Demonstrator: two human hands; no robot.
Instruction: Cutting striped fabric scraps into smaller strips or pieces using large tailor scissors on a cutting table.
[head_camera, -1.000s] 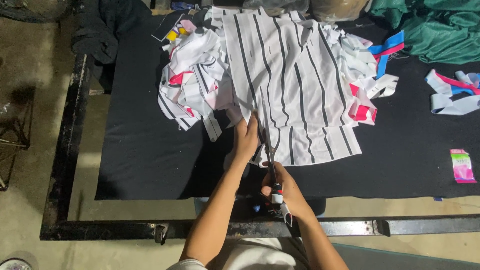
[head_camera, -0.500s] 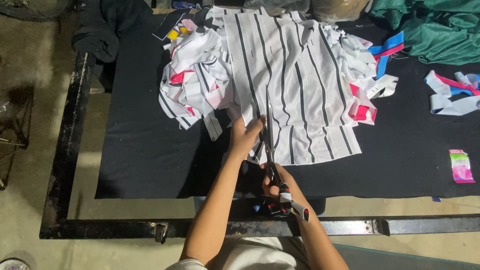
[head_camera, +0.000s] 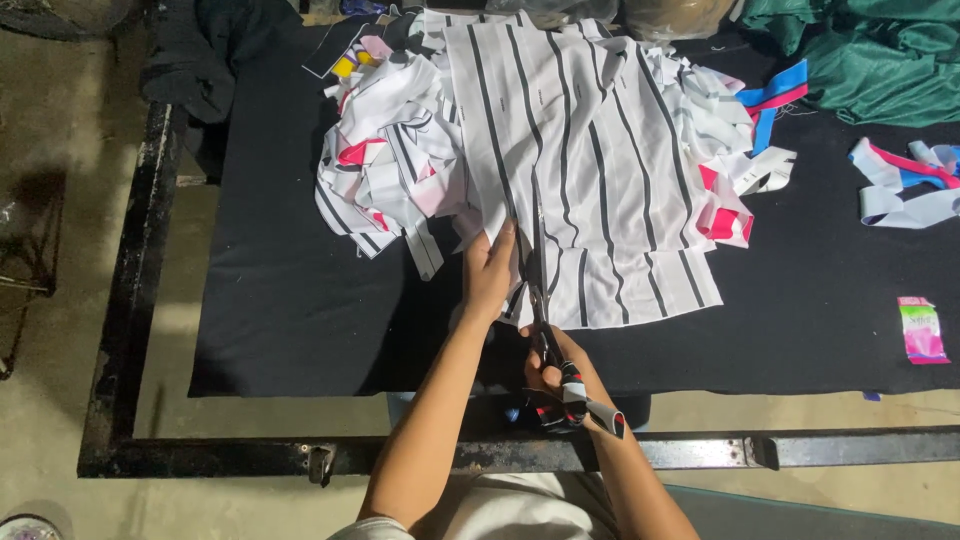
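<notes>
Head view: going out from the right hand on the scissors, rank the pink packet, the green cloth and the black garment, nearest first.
From the right hand:
1. Pink packet, at the right on the black table cover.
2. Green cloth, far right corner.
3. Black garment, far left corner.
The last two are nearly too close to call.

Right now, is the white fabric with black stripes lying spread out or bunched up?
Spread out. The white black-striped fabric lies flat on the black table cloth, its stripes running straight; the left hand presses its near edge.

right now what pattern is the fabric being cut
White with dark lengthwise stripes, clearest in the head view.
</notes>
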